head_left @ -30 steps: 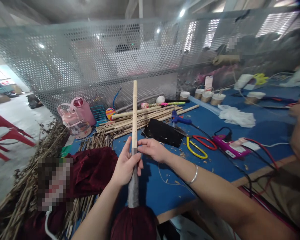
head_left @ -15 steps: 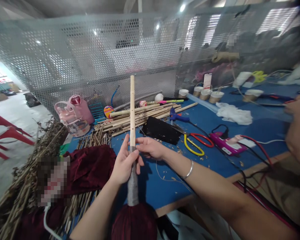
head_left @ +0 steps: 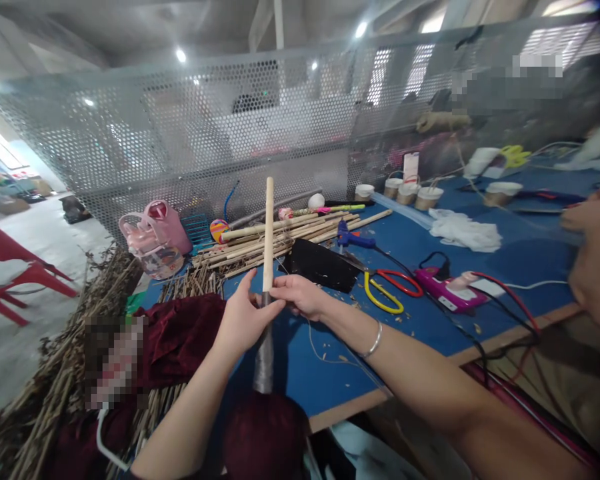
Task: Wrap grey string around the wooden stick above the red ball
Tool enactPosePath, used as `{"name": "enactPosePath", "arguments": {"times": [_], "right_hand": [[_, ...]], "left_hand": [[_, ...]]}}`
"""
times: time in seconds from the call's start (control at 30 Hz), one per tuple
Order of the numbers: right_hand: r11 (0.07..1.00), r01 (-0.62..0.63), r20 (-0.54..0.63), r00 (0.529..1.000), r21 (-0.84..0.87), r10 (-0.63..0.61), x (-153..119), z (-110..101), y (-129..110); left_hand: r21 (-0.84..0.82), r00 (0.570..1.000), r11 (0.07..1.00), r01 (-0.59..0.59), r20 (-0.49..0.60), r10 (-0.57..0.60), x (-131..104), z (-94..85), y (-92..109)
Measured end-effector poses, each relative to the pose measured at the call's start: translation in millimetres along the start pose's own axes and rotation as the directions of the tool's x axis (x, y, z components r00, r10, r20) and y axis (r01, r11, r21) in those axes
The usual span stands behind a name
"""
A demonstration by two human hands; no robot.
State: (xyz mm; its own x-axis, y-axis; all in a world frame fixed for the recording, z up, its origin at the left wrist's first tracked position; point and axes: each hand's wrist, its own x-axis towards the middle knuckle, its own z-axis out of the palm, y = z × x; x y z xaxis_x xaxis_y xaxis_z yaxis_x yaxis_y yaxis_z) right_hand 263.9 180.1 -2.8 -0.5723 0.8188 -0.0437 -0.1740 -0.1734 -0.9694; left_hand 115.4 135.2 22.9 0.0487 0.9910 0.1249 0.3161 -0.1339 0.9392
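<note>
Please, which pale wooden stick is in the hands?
The pale wooden stick rising from grey wrapping between the left hand and right hand; the other pale sticks lie piled on the blue table.

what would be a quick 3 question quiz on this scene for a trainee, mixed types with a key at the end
1. Multiple choice: What covers the pale stick just below its bare upper part?
a) pink ribbon
b) grey wrap
c) green leaves

2. True or false: The red-and-yellow scissors lie on the blue table.

3. Fill in the blank: The silver bangle is on the person's ____ arm.

Key: 1. b; 2. true; 3. right
</note>
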Motion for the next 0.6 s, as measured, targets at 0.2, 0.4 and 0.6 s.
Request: {"name": "enactPosePath", "arguments": {"times": [0.2, 0.4, 0.6], "right_hand": [[0.999, -0.010, 0.016, 1.000, 0.032, 0.009, 0.4, -11.1, -4.8], [0.999, -0.042, 0.026, 0.999, -0.027, 0.043, 3.1, -21.4, -0.9], [0.992, -0.038, -0.052, 0.998, -0.117, 0.032, 4.3, -14.0, 2.3]], "left_hand": [[-0.068, 0.995, 0.997, 0.021, 0.099, -0.014, 6.1, 7.0, 8.1], [-0.432, 0.967, 0.867, 0.248, 0.171, -0.191, 0.7, 21.9, -4.6], [-0.277, 0.990, 0.950, 0.142, 0.046, -0.134, 0.4, 7.7, -12.1]]}}
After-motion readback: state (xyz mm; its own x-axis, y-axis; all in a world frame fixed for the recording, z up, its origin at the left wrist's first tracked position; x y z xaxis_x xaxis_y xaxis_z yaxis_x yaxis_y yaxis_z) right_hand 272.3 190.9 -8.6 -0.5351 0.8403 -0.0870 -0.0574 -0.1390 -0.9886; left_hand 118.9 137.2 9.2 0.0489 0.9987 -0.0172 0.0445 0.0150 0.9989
